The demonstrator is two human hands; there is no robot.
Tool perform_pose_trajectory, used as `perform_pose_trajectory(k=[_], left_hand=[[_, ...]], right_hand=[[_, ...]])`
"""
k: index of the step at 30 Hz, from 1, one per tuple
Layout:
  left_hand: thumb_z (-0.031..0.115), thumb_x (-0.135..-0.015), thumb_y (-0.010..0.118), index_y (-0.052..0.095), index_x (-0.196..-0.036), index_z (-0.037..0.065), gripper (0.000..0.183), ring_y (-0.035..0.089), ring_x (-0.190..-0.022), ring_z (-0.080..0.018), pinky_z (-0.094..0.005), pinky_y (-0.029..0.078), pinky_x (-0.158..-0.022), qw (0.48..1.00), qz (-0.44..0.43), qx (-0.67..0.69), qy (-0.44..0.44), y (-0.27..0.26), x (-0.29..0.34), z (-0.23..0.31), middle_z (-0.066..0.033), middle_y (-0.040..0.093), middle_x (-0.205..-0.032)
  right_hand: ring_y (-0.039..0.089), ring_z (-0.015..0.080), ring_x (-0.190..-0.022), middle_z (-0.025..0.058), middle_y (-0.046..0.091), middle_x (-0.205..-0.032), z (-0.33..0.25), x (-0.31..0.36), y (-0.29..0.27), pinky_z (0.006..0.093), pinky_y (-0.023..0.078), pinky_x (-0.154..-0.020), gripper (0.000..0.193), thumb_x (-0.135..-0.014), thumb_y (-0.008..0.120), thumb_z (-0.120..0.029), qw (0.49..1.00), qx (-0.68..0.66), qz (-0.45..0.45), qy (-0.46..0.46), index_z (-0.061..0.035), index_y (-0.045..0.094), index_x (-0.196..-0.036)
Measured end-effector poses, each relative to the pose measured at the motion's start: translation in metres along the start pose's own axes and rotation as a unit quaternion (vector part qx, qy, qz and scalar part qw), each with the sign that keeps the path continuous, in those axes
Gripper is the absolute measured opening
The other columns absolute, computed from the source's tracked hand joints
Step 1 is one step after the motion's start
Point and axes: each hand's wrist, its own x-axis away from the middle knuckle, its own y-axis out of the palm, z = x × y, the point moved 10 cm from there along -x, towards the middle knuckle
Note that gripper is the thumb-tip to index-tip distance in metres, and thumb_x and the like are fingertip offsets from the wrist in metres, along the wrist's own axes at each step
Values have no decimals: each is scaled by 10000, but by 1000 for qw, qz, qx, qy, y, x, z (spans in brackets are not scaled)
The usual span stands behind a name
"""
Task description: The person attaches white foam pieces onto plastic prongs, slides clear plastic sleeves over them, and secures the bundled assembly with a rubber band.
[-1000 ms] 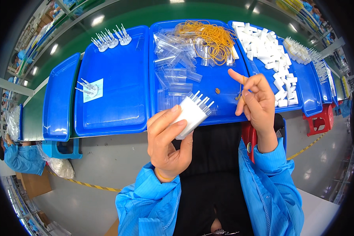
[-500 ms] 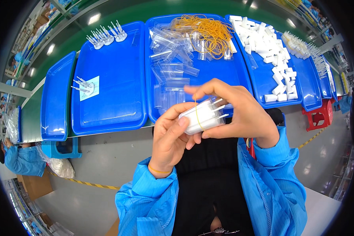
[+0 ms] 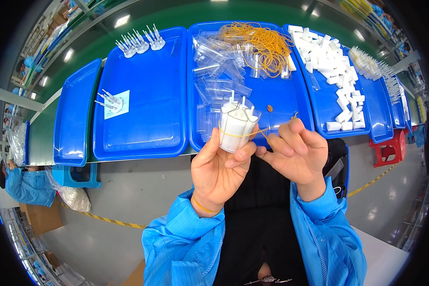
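Note:
In my left hand (image 3: 217, 178), closed round its lower part, stands a bundle of white blocks (image 3: 234, 129) in clear plastic sleeves. Thin white prongs stick up from its top. A yellow rubber band (image 3: 259, 133) runs round the bundle and stretches out to the right, where the curled fingers of my right hand (image 3: 301, 151) grip it. My right hand is apart from the bundle itself. Another rubber band (image 3: 202, 206) circles my left wrist.
Behind the hands, the middle blue tray (image 3: 286, 107) holds clear sleeves (image 3: 212, 59) and a heap of rubber bands (image 3: 264, 45). White blocks (image 3: 326, 55) fill the right tray. Pronged bundles (image 3: 140, 42) stand in the left tray (image 3: 140, 133); one pronged piece (image 3: 110, 102) sits on pale paper.
The bundle has turned from lying sideways to prongs up, held by my left hand alone. My right hand has come off it to the right, pulling the rubber band out.

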Motion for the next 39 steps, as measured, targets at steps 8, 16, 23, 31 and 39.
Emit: perform_pose_trajectory(k=[8, 16, 23, 31, 39], left_hand=[[277, -1054, 372, 374, -1407, -32, 469, 453, -816, -192, -233, 458, -674, 999, 23, 48, -7, -2, 0, -7, -261, 487, -1321], [304, -1051, 374, 367, -1410, -29, 489, 485, -838, -194, -250, 462, -676, 996, 16, -73, 39, -1, 2, 2, -247, 504, -1308], [14, -887, 646, 531, -1270, -65, 408, 589, -1121, -299, -349, 468, -940, 644, -37, -720, 254, 49, 23, 18, -216, 572, -1232], [41, -852, 678, 615, -1155, -70, 329, 626, -1051, -359, -398, 508, -899, 414, -118, -845, 318, 63, 26, 0, -258, 597, -1179], [274, -991, 529, 450, -1318, -83, 490, 648, -965, -231, -316, 539, -798, 632, 6, -699, 335, 49, 35, 40, -211, 615, -1144]], right_hand=[[454, -9, -544, 160, 341, -1537, 5, 3, -14, 229, 429, -633, 589, -964, 491, -49, 993, 5, 102, 57, -13, 256, -1503], [637, 44, -686, 230, 430, -1451, -7, 1, -6, 205, 515, -643, 583, -969, 588, -194, 984, 134, 106, 37, 42, 348, -1445], [705, 155, -728, 222, 562, -1315, -17, -1, -8, 215, 572, -587, 446, -974, 571, -182, 943, 307, 122, 48, 17, 486, -1364], [685, 156, -883, 103, 591, -1133, -23, 1, 12, 236, 596, -685, 362, -855, 663, 33, 842, 523, 131, -2, 16, 548, -1198], [440, 304, -1329, 170, 288, -1541, 5, 13, 25, 457, 412, -1048, 966, -781, 748, -249, 986, 103, 26, 127, -22, 167, -1517]])
